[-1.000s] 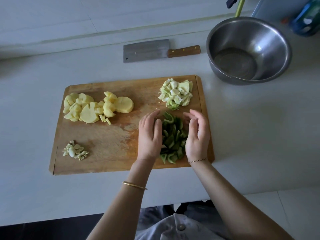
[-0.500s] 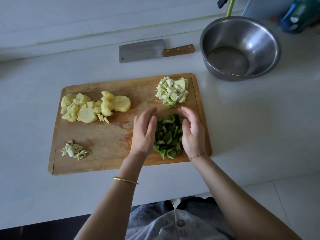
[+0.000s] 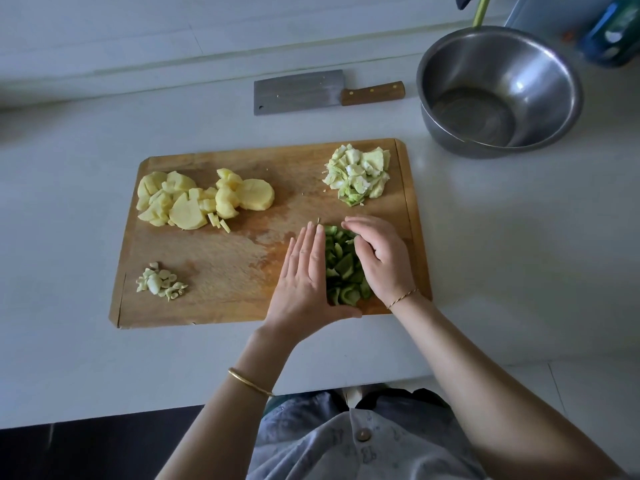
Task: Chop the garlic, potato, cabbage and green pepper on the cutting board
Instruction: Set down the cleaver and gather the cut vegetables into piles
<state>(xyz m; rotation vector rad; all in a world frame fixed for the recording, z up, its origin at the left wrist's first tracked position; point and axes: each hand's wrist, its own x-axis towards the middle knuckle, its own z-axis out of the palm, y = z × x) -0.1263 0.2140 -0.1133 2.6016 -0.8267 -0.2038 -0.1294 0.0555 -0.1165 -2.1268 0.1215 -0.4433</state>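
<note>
- The left hand (image 3: pixel 306 275) has changed since half a second ago: its fingers were bent then, and now they lie straight and together. The hand is flat and holds nothing. Its inner edge touches the 9 o'clock side of the green pepper (image 3: pixel 343 268) pile, and the thumb lies along the pile's 6 o'clock edge.
- The right hand (image 3: pixel 381 261) keeps its fingers curved over the 3 o'clock side of the pile, much as before.
- The pepper pile now looks narrower and is pressed between the two hands. It is at about 4 o'clock on the cutting board (image 3: pixel 225 271).
- The potato (image 3: pixel 201 199) slices at 10 o'clock, the cabbage (image 3: pixel 360 174) at 1 o'clock and the garlic (image 3: pixel 161 282) at 8 o'clock on the board lie as they did before.
- The knife (image 3: pixel 301 91) lies flat on the counter (image 3: pixel 502 237) at 12 o'clock from the board, and the metal bowl (image 3: pixel 498 88) stands at 2 o'clock. Both kept their places.
- The curved right fingers hide part of the pepper, so I cannot tell whether they pinch a piece or only press the pile.
- The right wrist covers the board's 5 o'clock corner.
- At the top right, a blue thing (image 3: pixel 616 32) and a green stick (image 3: pixel 482 10) are cut off by the frame edge. What they are is not clear.
</note>
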